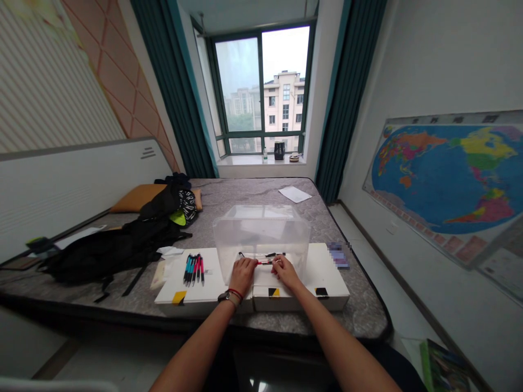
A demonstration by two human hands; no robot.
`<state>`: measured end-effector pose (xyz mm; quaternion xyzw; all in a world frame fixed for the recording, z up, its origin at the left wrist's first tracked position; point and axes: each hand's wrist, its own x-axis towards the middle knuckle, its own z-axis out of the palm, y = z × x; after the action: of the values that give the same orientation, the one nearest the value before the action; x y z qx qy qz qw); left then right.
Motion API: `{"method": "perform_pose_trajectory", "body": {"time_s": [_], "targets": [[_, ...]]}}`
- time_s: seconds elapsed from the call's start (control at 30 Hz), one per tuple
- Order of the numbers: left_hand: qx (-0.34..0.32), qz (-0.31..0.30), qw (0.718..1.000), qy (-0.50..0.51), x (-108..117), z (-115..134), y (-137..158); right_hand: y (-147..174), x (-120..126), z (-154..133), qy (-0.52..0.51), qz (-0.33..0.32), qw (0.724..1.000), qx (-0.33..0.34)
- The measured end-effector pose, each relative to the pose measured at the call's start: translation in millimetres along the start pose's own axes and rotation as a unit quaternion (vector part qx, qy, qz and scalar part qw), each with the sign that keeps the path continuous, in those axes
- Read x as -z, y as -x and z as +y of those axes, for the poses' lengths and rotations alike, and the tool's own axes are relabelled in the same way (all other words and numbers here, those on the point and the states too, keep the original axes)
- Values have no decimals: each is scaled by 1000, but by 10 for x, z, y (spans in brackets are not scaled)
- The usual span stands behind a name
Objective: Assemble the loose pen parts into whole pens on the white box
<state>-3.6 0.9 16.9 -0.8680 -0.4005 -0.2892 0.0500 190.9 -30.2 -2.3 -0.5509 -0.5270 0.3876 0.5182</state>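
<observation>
Over the white boxes, my left hand (244, 275) is closed with its fingertips on one end of a red-and-black pen (265, 263). The fingers of my right hand (285, 271) are curled in a pinch at the pen's other end. Just beyond the hands is a translucent plastic bin (261, 234); dark pens (270, 255) show at its near side, and I cannot tell how many. To the left, several blue, red and pink pens (193, 270) lie side by side on the left white box (204, 294).
The right white box (327, 288) adjoins the left one on a grey mattress (245, 190). A black backpack (110, 250) lies left, near an orange cushion (137, 198). A paper sheet (295, 194) lies behind the bin. A blurred item (340, 256) sits at the right.
</observation>
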Motion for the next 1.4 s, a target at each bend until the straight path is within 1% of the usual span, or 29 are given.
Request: {"method": "perform_pose_trajectory", "body": {"time_s": [0.07,0.13,0.27,0.33,0.43,0.5,0.67,0.83,1.03,1.2,1.3,1.4], "targets": [[-2,0,1000,0,-1,-1,-1,-1,7,16,-1,-10,1000,7],[-6,0,1000,1,-2,-4,-2,0,16,11,26,-11,999,19],[-11,1,1000,3,-7,-12,1,10,19,-42,86,24,996,30],[-10,2,1000,2,-12,-16,3,16,12,-64,70,28,997,15],[-7,0,1000,1,-18,-22,5,28,-1,-67,13,9,1000,-3],[-5,-2,1000,1,-19,-24,5,37,-7,-55,-6,5,1000,2],[-6,-1,1000,12,-23,-23,4,37,-2,-19,-34,27,999,23],[-9,2,1000,13,-33,-30,9,-5,6,18,-75,29,997,-2],[-12,-3,1000,8,-53,-47,27,-26,3,46,-64,15,998,-8],[-20,7,1000,14,-81,-66,36,-22,7,21,-18,4,1000,-2],[-21,12,1000,18,-87,-71,39,-25,6,16,5,20,1000,-4],[-15,22,999,22,-90,-72,40,-38,-2,30,-9,41,999,-14]]}}
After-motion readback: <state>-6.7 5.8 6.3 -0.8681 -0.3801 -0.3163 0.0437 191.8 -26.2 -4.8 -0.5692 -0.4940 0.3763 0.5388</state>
